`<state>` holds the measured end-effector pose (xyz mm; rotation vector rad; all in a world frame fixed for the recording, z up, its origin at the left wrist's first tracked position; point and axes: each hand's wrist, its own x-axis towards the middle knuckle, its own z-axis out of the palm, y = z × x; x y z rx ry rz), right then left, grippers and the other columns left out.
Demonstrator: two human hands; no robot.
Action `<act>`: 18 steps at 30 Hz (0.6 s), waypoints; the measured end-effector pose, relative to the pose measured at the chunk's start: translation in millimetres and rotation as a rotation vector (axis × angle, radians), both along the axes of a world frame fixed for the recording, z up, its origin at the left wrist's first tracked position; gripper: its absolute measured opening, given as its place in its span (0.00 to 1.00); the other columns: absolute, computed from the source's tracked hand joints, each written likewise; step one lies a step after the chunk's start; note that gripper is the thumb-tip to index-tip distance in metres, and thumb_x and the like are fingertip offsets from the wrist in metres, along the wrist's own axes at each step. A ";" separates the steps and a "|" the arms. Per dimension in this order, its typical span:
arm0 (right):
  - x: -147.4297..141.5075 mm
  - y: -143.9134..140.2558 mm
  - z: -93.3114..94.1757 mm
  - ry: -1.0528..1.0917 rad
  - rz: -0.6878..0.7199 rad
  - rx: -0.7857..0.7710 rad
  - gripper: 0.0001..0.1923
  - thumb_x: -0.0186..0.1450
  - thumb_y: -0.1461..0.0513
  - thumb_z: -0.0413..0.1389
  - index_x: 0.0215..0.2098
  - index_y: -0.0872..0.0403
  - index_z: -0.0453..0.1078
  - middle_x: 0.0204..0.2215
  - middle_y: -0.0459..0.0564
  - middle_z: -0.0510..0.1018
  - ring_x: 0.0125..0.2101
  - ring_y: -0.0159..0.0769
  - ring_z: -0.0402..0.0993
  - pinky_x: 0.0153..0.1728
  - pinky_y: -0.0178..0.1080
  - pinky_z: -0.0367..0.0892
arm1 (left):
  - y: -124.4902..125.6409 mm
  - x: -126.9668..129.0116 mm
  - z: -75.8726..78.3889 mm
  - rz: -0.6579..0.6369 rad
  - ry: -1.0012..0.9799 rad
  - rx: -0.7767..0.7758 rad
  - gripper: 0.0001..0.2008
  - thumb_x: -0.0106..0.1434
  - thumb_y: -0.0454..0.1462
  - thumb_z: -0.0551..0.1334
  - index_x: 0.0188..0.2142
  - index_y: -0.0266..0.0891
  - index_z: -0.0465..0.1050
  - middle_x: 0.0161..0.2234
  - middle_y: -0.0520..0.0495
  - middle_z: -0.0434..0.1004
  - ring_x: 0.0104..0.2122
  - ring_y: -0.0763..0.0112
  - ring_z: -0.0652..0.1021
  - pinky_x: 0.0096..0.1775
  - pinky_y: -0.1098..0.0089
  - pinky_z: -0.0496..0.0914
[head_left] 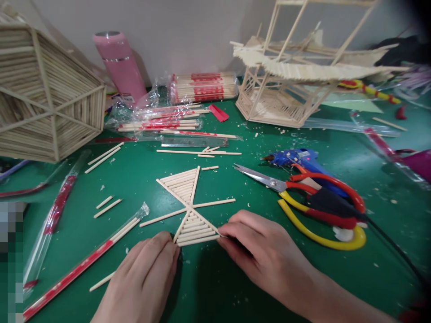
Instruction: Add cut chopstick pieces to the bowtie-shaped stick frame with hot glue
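Observation:
A flat frame of thin wooden sticks (190,207) lies on the green table, its three long sticks crossing at the middle. Two opposite wedges are filled with rows of shorter sticks, an upper one (180,184) and a lower one (195,228). Along the near edge of the lower wedge runs a short wooden stick (198,241). My left hand (144,273) has its fingers closed at that stick's left end. With thumb and forefinger, my right hand (266,246) pinches its right end at the wedge's corner. The fingertips partly hide both ends.
Scissors (276,184) and a blue glue gun (299,158) with a black cord lie at right. Behind stand a stick-built model (272,114), bundled sticks (205,87) and a pink bottle (119,67). A large stick panel (52,110) is at left; wrapped sticks (97,255) lie nearer.

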<state>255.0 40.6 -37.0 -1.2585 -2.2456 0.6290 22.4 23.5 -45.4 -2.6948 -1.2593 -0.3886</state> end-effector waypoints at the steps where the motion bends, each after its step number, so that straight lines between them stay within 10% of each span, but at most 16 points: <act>1: -0.2 0.3 0.0 -0.001 0.001 -0.002 0.07 0.65 0.66 0.49 0.35 0.56 0.69 0.28 0.49 0.70 0.26 0.31 0.65 0.25 0.35 0.61 | -0.1 0.4 -0.6 0.026 -0.017 -0.002 0.15 0.67 0.37 0.44 0.41 0.39 0.69 0.37 0.48 0.77 0.33 0.72 0.79 0.33 0.76 0.75; 18: -0.8 -0.8 -0.8 -0.027 -0.013 0.010 0.07 0.65 0.64 0.49 0.33 0.56 0.68 0.27 0.48 0.69 0.25 0.31 0.64 0.25 0.34 0.60 | -9.5 1.8 6.8 0.007 0.099 0.063 0.17 0.65 0.34 0.43 0.43 0.40 0.69 0.38 0.47 0.78 0.37 0.66 0.78 0.34 0.69 0.74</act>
